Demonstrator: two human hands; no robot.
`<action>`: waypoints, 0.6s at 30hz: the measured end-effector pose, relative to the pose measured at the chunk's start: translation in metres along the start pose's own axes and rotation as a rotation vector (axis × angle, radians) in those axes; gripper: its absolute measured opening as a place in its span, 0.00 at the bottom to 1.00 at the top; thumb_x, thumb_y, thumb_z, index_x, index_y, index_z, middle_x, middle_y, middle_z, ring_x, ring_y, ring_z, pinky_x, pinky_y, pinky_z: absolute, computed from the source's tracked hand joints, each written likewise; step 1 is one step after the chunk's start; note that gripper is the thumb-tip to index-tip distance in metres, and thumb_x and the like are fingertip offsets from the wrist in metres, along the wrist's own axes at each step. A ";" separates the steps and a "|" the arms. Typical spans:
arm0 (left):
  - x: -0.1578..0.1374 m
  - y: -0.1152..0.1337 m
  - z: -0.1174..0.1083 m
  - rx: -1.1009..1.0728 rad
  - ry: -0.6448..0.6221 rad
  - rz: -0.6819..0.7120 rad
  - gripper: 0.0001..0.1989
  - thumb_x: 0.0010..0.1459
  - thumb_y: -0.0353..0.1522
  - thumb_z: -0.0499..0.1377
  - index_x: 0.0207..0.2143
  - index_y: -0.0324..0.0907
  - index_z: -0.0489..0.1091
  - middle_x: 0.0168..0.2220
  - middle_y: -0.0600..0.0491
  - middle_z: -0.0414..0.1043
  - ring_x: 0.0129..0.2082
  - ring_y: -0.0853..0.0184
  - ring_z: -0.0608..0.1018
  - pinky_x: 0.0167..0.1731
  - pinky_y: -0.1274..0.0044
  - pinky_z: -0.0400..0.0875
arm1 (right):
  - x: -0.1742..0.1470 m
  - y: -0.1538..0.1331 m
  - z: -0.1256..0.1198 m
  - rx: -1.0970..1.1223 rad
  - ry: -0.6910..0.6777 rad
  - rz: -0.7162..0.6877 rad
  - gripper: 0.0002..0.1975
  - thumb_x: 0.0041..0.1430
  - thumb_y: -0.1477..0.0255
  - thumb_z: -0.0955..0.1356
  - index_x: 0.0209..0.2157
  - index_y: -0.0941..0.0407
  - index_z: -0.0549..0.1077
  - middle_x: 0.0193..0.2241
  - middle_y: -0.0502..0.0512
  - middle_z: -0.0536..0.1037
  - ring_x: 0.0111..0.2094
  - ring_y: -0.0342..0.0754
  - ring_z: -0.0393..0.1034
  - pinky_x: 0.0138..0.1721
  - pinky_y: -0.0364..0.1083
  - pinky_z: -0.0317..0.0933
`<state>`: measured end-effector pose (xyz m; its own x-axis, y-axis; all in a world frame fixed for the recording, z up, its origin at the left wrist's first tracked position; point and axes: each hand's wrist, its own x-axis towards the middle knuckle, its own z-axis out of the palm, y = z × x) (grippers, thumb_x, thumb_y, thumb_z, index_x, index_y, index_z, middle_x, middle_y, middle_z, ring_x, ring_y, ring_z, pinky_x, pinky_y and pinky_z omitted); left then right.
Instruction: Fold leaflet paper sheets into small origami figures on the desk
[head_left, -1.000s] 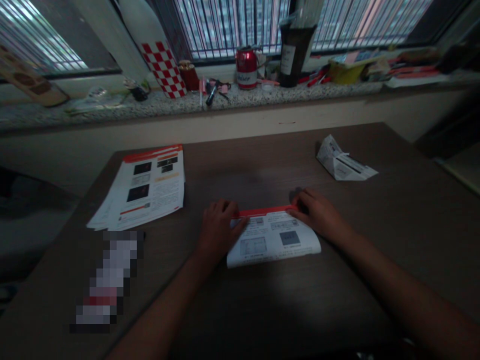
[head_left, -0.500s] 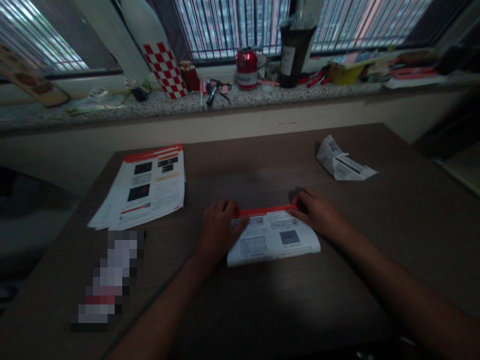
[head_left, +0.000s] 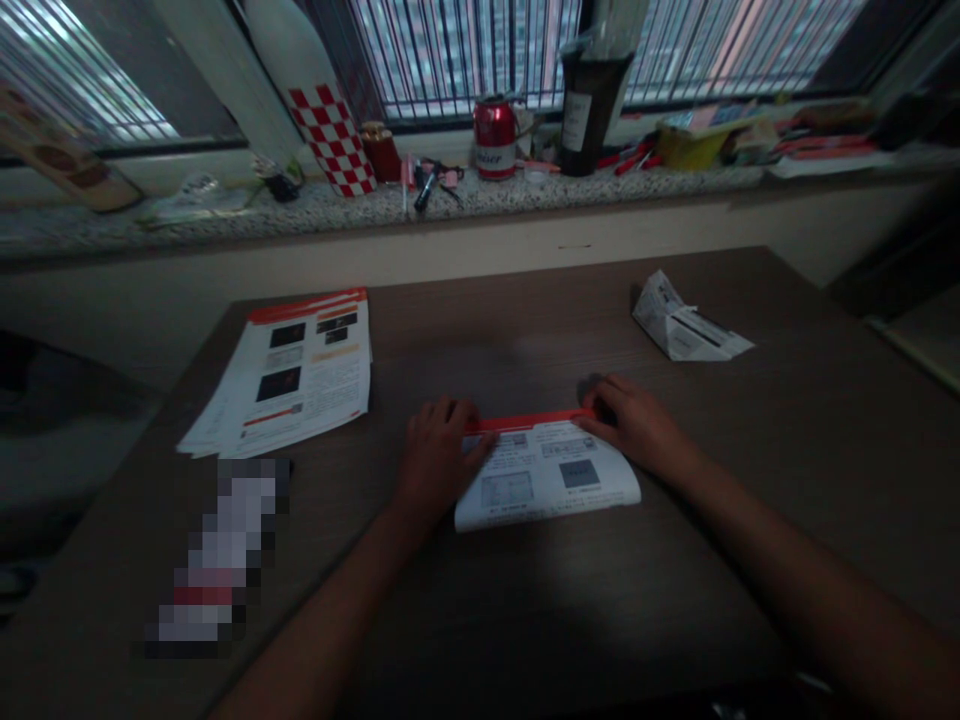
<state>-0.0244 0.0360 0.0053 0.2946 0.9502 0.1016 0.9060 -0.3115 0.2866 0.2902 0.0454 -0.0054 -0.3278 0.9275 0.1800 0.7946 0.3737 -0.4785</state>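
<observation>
A printed sheet of paper (head_left: pixel 551 475) lies in front of me on the brown table. It is bent over on itself, with a rounded fold along the near side and a red band along the far edge. My left hand (head_left: pixel 441 455) holds its far left corner, thumb on top of the print and fingers curled at the edge. At the far right corner, my right hand (head_left: pixel 626 418) pinches the red edge between thumb and fingers. The underside of the sheet is hidden.
Left of my hands lies a stack of printed sheets (head_left: pixel 311 385), with a pixelated object (head_left: pixel 214 560) nearer me. A folded paper shape (head_left: pixel 686 330) stands at the back right. Behind the table, a granite sill (head_left: pixel 495 200) carries a red can (head_left: pixel 494 135) and a checkered vase (head_left: pixel 334 140).
</observation>
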 end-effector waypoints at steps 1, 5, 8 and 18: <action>0.000 0.000 0.000 -0.001 0.004 0.002 0.09 0.67 0.40 0.63 0.43 0.45 0.70 0.46 0.48 0.73 0.47 0.53 0.74 0.49 0.63 0.68 | 0.000 0.000 0.000 0.000 -0.001 -0.001 0.07 0.65 0.66 0.72 0.38 0.53 0.73 0.37 0.57 0.75 0.38 0.54 0.71 0.38 0.51 0.64; 0.000 0.002 -0.001 0.029 0.010 0.018 0.09 0.67 0.40 0.62 0.41 0.44 0.70 0.45 0.46 0.73 0.47 0.53 0.74 0.48 0.63 0.68 | 0.000 -0.002 -0.001 0.002 -0.009 -0.008 0.07 0.66 0.66 0.72 0.39 0.53 0.73 0.38 0.57 0.74 0.39 0.54 0.71 0.40 0.50 0.64; 0.000 0.004 -0.002 0.070 -0.007 0.026 0.09 0.68 0.40 0.61 0.40 0.44 0.70 0.47 0.45 0.72 0.47 0.52 0.73 0.47 0.62 0.69 | 0.000 -0.002 0.000 0.003 -0.013 -0.012 0.07 0.66 0.66 0.72 0.38 0.54 0.72 0.38 0.57 0.74 0.39 0.54 0.71 0.41 0.51 0.64; -0.001 0.003 0.000 0.042 -0.001 0.041 0.10 0.69 0.39 0.61 0.48 0.44 0.75 0.50 0.44 0.72 0.50 0.50 0.73 0.51 0.59 0.70 | 0.002 0.002 0.000 0.060 -0.018 -0.050 0.07 0.67 0.66 0.72 0.39 0.53 0.72 0.38 0.56 0.74 0.39 0.53 0.70 0.40 0.50 0.63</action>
<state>-0.0222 0.0344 0.0058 0.3325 0.9365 0.1112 0.9049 -0.3501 0.2421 0.2915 0.0477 -0.0063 -0.3763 0.9069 0.1895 0.7451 0.4178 -0.5199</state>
